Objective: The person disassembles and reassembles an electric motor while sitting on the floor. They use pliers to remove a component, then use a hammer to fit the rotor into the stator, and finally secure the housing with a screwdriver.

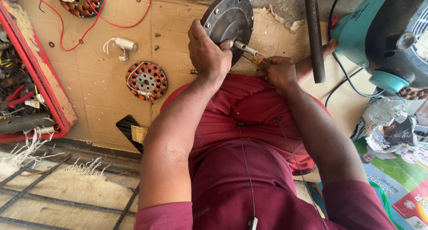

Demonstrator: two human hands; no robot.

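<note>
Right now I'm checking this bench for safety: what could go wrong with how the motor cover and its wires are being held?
The left hand props the round dark motor cover on edge; it could slip and roll. The right hand pinches thin wires by the shaft, which might snap or nick. Loose screws on the cardboard could get lost.

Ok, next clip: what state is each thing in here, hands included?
Left hand: gripping the motor cover's edge.
Right hand: pinching the wires by the shaft.
Motor cover: held tilted on edge, shaft pointing right.
Wires: loose ends, out beside the shaft.
Stator: lying flat on the cardboard, bare, untouched.
Capacitor: lying loose, leads free.
Cardboard: spread flat, torn at the edges.
Toolbox: open, full of tools.
</note>
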